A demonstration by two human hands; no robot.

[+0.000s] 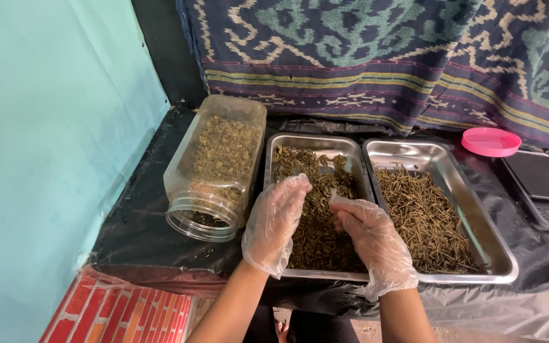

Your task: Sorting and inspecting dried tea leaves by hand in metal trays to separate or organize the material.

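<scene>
Both my hands wear loose clear plastic gloves and hover over the left steel tray (277, 143), which holds a heap of dried green-brown leaves and stems (318, 232). My left hand (276, 219) reaches into the tray with curled fingers at the pile's left side. My right hand (370, 238) has its fingers pinched together over the pile's middle; I cannot tell if a bit of herb is between them. The right steel tray (494, 244) holds sorted thin brown stems (424, 219).
A clear plastic jar (214, 168) lies on its side left of the trays, mouth toward me, partly filled with dried leaves. A pink lid (490, 141) and a digital scale (544, 187) sit at the right. Black plastic sheeting (138, 222) covers the table; a patterned cloth (376, 57) hangs behind.
</scene>
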